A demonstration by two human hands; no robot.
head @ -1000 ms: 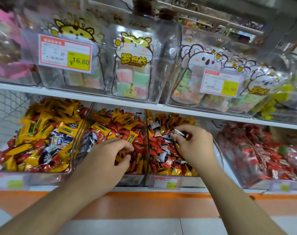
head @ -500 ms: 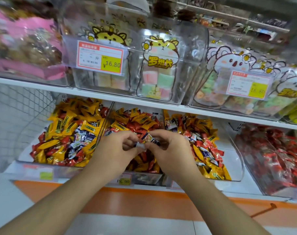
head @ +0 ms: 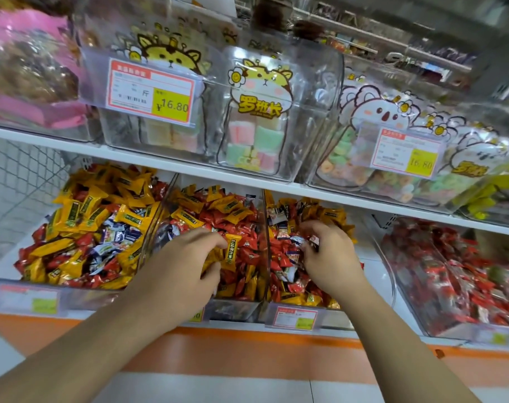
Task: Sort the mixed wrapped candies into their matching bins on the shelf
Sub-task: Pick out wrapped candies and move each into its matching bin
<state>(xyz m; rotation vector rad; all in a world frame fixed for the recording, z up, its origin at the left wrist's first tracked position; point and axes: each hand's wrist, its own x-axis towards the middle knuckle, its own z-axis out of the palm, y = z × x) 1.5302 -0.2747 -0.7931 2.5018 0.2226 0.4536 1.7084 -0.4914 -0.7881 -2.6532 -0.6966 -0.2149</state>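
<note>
Hands parted — left hand curled over yellow candy; right hand pinching white candy.

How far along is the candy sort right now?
Nothing looks finished: the left bin, middle bin and third bin each hold yellow, red and white-blue wrappers together. In hand: the left hand is curled in the middle bin beside a yellow candy, while the right hand pinches white-blue candies in the third bin. Nearly all the sorting remains.
</note>
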